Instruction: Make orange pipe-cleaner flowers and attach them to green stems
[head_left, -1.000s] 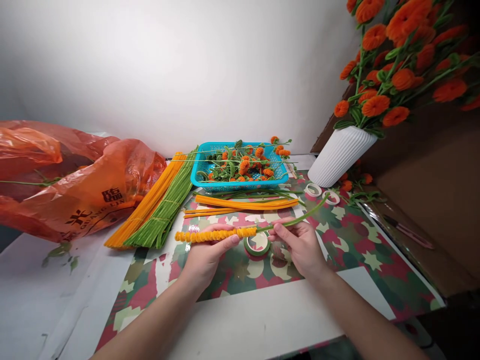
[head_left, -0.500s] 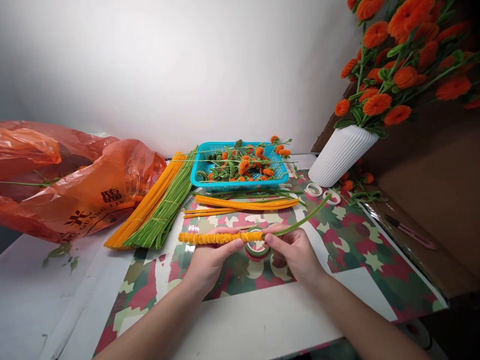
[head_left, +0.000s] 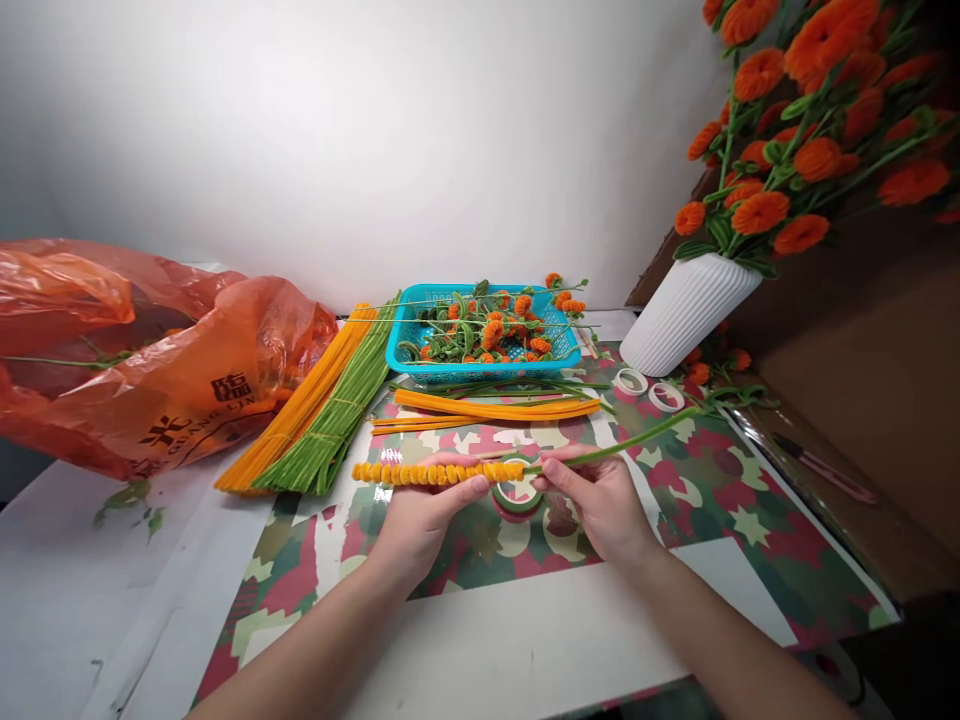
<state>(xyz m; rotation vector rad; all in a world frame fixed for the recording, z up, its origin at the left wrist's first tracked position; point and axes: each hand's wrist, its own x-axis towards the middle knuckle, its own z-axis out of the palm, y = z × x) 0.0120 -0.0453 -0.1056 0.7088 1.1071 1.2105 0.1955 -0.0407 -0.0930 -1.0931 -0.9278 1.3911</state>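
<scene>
My left hand (head_left: pixel 427 510) is closed on a row of orange-yellow pipe cleaner loops (head_left: pixel 397 474), thumb in front and fingers behind. The row lies level, its left end sticking out past the hand. From its right end runs a green pipe cleaner stem (head_left: pixel 637 437), slanting up to the right. Thumb and fingers of my right hand (head_left: pixel 600 495) pinch this stem a short way from the loops. Below and between the hands, a roll of green tape (head_left: pixel 517 500) lies on the table, partly covered.
A blue basket (head_left: pixel 484 372) holds orange flowers. Yellow (head_left: pixel 300 400) and green pipe cleaner bundles (head_left: pixel 330 420) lie left, beside an orange plastic bag (head_left: pixel 187 370). Loose yellow pipe cleaners (head_left: pixel 495 408) lie before the basket. A white vase (head_left: pixel 686 310), tape rolls (head_left: pixel 666 397) and a cutter (head_left: pixel 825 468) are right.
My right hand has slid right along the green stem, away from the loops. More bare stem shows between the loops and my fingers. My left hand stays nearly in place.
</scene>
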